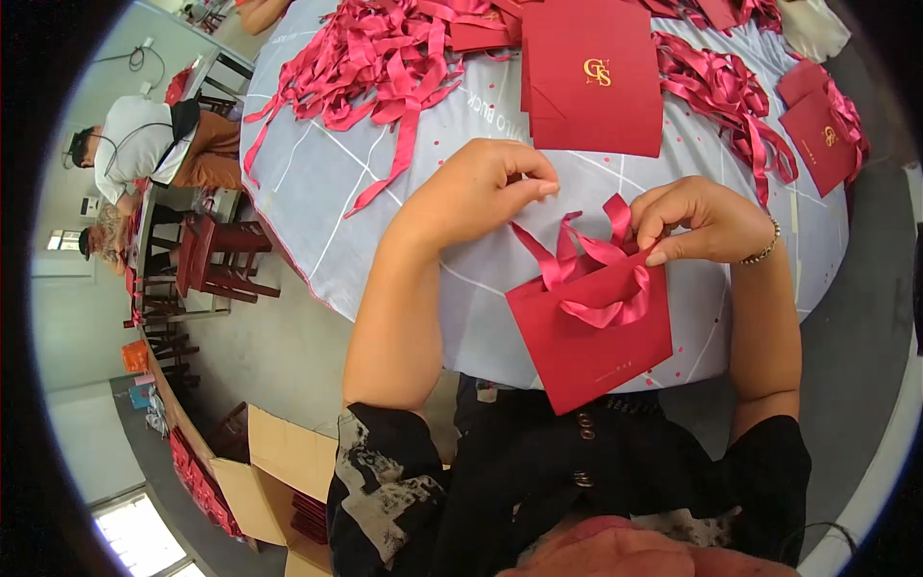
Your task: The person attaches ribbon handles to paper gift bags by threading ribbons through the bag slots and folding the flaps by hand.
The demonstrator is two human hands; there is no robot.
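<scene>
A small red paper gift bag (601, 341) with pink ribbon handles (611, 310) is in front of me, at the table's near edge. My right hand (697, 221) pinches its upper right corner between thumb and fingers. Loose ribbon ends rise from the bag's mouth. Above its left side, my left hand (490, 189) is closed, thumb and forefinger tips together; anything between them is too small to make out. Beyond the hands lies a stack of flat red bags (594, 96) with a gold emblem on top.
Heaps of pink ribbon (380, 67) lie at the far left, with more ribbon (716, 91) at the right. Red bags with ribbons (822, 135) sit by the table's right edge. An open cardboard box (264, 481) stands lower left. Stools (221, 255) and another person (149, 144) are farther left.
</scene>
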